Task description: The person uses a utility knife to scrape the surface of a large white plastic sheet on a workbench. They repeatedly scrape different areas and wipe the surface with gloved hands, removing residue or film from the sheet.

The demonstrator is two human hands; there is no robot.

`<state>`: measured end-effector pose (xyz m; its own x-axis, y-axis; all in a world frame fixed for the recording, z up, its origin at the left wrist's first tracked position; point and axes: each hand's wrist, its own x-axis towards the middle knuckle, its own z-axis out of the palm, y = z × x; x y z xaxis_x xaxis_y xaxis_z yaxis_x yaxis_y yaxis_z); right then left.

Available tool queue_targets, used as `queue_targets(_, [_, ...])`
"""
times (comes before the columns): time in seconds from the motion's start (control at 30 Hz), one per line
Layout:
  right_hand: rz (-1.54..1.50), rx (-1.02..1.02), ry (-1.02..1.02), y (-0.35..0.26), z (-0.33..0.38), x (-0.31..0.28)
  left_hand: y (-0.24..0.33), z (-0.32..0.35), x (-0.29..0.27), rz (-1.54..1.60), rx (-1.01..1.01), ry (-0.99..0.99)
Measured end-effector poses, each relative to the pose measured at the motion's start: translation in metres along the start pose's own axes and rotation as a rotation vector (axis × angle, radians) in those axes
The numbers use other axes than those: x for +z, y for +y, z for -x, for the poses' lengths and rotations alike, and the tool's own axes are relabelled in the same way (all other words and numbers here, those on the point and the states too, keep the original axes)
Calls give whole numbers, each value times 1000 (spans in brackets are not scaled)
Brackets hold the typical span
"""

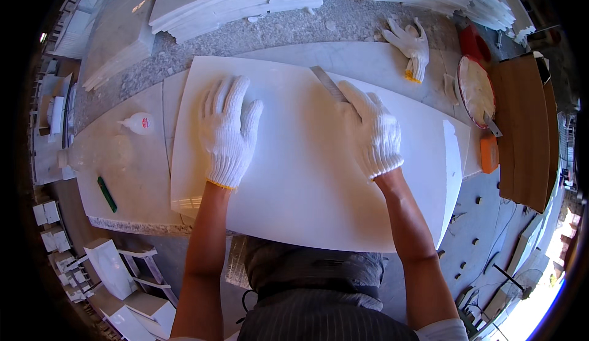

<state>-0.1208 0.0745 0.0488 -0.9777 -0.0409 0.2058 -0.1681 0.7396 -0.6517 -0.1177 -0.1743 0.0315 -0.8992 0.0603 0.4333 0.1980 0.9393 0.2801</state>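
A large white stone slab [307,181] lies flat on the workbench in front of me. My left hand [228,129], in a white knit glove, rests palm down on the slab with fingers spread. My right hand [371,129], also gloved, holds a thin metal blade or ruler [328,83] whose free end points toward the slab's far edge.
A spare pair of white gloves [408,43] lies at the back right. A small white squeeze bottle [138,123] and a green marker [107,194] are on the left. A round red-rimmed disc [475,89], an orange tool [489,152] and a wooden board [521,132] sit right. Stacked slabs [239,0] lie behind.
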Motion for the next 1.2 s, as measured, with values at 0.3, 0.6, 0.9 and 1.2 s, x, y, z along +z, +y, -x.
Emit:
queue_targets(0.3, [136,-48,-40,-5,-4,6,1,0,-2,-30,-13,-9])
queue_targets(0.6, [156,49,-120,-20,2,12,0,-1,-1,-43,13,-6])
queue_targets(0.9, [104,67,-124,-22,4,21,-1,-2,3,-78,21,-23])
queue_targets(1.2, [63,20,-128,-15,4,24,-2,-4,2,-92,43,-25])
